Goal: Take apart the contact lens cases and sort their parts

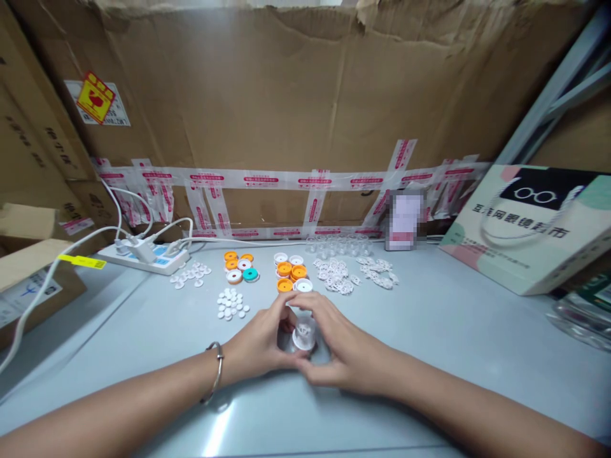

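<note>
My left hand [260,337] and my right hand [341,343] curl toward each other in front of me, their index fingers and thumbs forming a ring. Inside that ring is a small clear dome on a white round base [304,335], with a white piece visible through it. The left fingers and thumb close about its left side and front edge. From the right, a curved index finger and thumb close round it; their exact contact is partly hidden. Just beyond the fingertips lie orange and white round caps [292,272].
Behind are clear cups [338,246], white openwork pieces [334,276], more white pieces [379,272], coloured rings [241,267], white discs [231,304] and white stemmed parts [191,275]. A power strip [143,254], phone [405,219], printed box [529,229] and large carton [286,95] surround them.
</note>
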`<action>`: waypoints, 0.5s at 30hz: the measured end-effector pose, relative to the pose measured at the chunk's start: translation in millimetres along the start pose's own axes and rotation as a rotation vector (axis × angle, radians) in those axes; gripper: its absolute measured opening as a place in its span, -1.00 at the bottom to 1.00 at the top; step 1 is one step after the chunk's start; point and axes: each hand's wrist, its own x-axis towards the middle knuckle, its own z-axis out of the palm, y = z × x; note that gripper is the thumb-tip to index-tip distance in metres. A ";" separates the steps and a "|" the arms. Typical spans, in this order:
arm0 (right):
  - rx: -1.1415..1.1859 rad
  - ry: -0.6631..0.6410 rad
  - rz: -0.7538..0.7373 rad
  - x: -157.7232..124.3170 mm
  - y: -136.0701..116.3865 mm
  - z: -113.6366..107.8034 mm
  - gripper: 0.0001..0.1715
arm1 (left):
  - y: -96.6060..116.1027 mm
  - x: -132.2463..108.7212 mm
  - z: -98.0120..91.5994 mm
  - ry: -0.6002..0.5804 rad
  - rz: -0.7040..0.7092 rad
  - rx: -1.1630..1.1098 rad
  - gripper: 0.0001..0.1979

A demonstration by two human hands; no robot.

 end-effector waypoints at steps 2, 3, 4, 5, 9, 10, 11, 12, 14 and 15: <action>-0.042 -0.001 0.070 0.6 -0.6 -0.5 -0.63 | -0.1 -0.1 0.4 -0.007 0.004 0.002 -0.28; -0.057 -0.013 0.083 1.0 -1.0 -1.1 -0.75 | 0.0 -0.1 0.5 -0.009 0.007 0.006 -0.27; -0.067 -0.027 0.064 1.4 -1.6 -1.7 -0.81 | 0.2 -0.2 0.5 -0.010 0.008 0.010 -0.26; -0.076 -0.033 0.025 1.7 -2.2 -2.2 -0.78 | 0.4 -0.3 0.4 -0.011 0.005 0.015 -0.25; -0.213 0.004 0.057 2.0 -3.7 -2.1 -0.62 | 0.9 -0.4 0.1 -0.023 -0.001 0.027 -0.25; -0.268 -0.004 0.112 1.9 -3.6 -1.8 -0.67 | 1.1 -0.4 0.1 -0.021 0.003 0.026 -0.26; -0.310 -0.023 0.144 1.7 -3.2 -1.8 -0.73 | 1.4 -0.3 0.1 -0.019 0.006 0.025 -0.26; -0.334 -0.046 0.142 1.6 -2.8 -2.3 -0.79 | 1.8 -0.2 0.1 -0.017 0.006 0.024 -0.26; -0.338 -0.089 0.049 1.3 -1.9 -5.1 -0.86 | 2.7 -0.1 -0.3 -0.021 0.004 0.029 -0.25; -0.338 -0.108 -0.016 1.4 -1.5 -7.0 -0.83 | 3.2 -0.3 -0.8 -0.028 0.004 0.035 -0.24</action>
